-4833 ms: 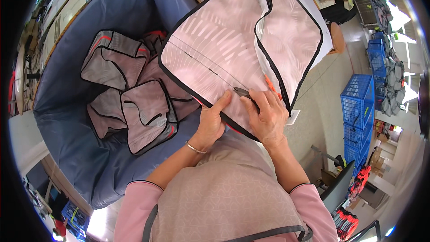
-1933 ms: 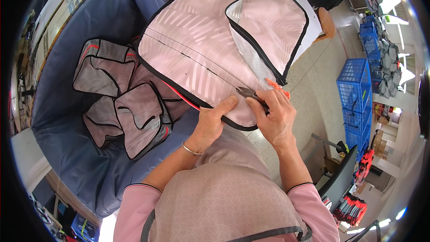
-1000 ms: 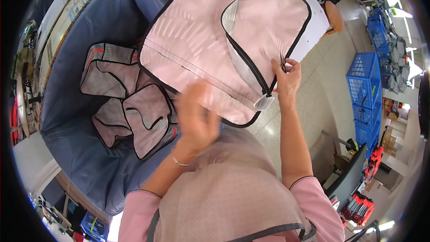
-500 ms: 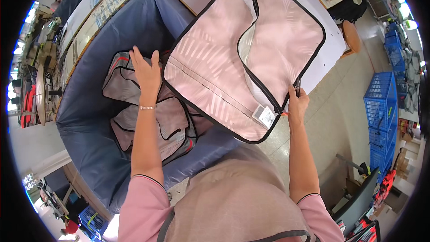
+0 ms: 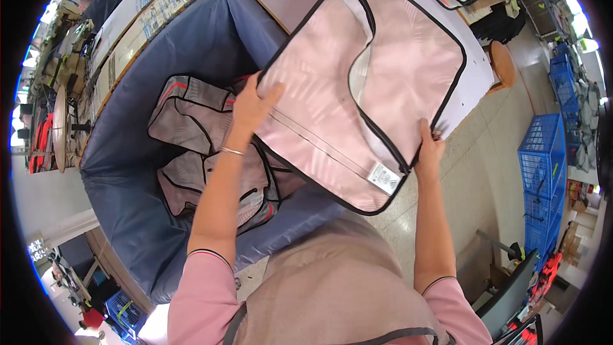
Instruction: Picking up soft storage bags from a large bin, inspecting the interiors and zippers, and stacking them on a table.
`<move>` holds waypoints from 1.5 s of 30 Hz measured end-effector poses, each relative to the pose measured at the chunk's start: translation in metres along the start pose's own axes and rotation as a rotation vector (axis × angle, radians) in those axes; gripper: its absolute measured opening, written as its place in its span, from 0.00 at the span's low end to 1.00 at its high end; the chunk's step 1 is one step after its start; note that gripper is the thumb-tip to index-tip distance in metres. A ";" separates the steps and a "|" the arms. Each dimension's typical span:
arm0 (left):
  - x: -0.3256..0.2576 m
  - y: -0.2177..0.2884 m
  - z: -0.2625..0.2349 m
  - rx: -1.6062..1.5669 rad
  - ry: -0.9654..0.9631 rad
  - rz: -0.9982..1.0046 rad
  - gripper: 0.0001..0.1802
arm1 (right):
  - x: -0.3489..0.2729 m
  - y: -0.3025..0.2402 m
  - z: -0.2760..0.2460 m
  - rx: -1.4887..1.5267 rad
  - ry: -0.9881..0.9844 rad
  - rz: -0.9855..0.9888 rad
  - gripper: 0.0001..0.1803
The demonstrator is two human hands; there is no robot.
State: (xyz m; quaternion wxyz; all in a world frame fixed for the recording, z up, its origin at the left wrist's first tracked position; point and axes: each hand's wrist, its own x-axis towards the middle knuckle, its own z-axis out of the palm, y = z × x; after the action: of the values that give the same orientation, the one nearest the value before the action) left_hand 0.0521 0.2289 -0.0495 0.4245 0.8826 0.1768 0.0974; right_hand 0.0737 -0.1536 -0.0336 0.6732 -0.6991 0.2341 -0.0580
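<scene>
Over the white worktop (image 5: pixel 473 88), the right hand (image 5: pixel 429 151) clamps its fingers on the pink, black-bordered fabric panel (image 5: pixel 386 89); whether the left hand (image 5: pixel 251 112) grips is unclear. A loose hold could drop it into the blue fabric bin (image 5: pixel 124 217).

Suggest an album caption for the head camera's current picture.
Left hand and right hand on a black-edged pink fabric piece, a blue bin at left.

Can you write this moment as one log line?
left hand: at left edge of pink fabric panel | right hand: gripping right edge | white label: near lower corner | sewn pieces: inside blue fabric bin
</scene>
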 end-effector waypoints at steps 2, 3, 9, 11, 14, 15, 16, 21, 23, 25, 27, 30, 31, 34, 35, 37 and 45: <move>-0.021 -0.007 0.018 -0.104 -0.071 -0.143 0.34 | 0.006 -0.043 -0.002 -0.130 -0.004 -0.059 0.11; -0.029 -0.018 0.025 -0.318 -0.160 -0.222 0.34 | 0.007 -0.068 -0.001 -0.155 -0.041 -0.071 0.10; -0.111 -0.041 0.077 -1.323 -0.236 -0.671 0.30 | -0.056 -0.176 0.028 -0.162 -0.407 -0.288 0.08; -0.108 -0.027 0.086 -1.208 -0.050 -0.756 0.28 | 0.010 -0.137 0.009 -0.286 -0.279 -0.311 0.10; -0.098 -0.001 0.062 -0.987 -0.075 -0.517 0.23 | 0.001 -0.158 0.022 -0.311 -0.262 -0.433 0.11; -0.105 0.011 0.045 -0.980 -0.060 -0.537 0.23 | -0.022 -0.184 0.031 -0.223 -0.304 -0.552 0.11; -0.108 0.025 0.029 -1.129 0.018 -0.553 0.21 | -0.040 -0.204 0.031 -0.243 -0.289 -0.472 0.09; -0.074 -0.011 0.054 -0.243 0.063 -0.250 0.26 | 0.050 -0.137 -0.004 -0.615 -0.176 -0.382 0.08; -0.055 -0.004 0.033 -0.114 -0.048 -0.166 0.25 | 0.057 -0.097 -0.011 -0.636 -0.184 -0.330 0.11; -0.053 0.025 0.015 -0.117 0.153 -0.038 0.18 | 0.045 -0.086 -0.026 -0.312 -0.174 -0.075 0.17; -0.053 0.050 0.006 0.115 0.281 0.209 0.27 | 0.036 -0.080 -0.027 -0.221 -0.141 -0.026 0.17; -0.113 0.087 0.063 0.456 -0.080 0.465 0.30 | 0.043 -0.049 -0.035 -0.137 -0.073 0.036 0.18; -0.145 0.115 0.082 0.398 -0.400 0.488 0.30 | 0.053 -0.037 -0.041 -0.140 -0.034 0.034 0.18; -0.234 0.158 0.103 -0.396 -0.925 0.864 0.24 | 0.045 -0.030 -0.030 -0.103 -0.023 0.055 0.15; -0.235 0.180 0.087 -0.509 -1.013 1.002 0.21 | 0.045 -0.025 -0.034 -0.088 -0.016 0.024 0.12; -0.198 0.163 0.057 -0.653 -0.991 0.736 0.19 | 0.038 -0.027 -0.032 -0.055 -0.055 0.040 0.12; -0.066 0.028 0.001 -0.281 0.103 -0.034 0.25 | 0.019 -0.027 -0.025 0.089 -0.207 0.207 0.13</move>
State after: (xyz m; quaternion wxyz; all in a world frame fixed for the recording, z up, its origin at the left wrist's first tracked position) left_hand -0.0018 0.1859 -0.0298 0.5358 0.8052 0.1979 0.1592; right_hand 0.0876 -0.1841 -0.0095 0.7266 -0.6427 0.2314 0.0740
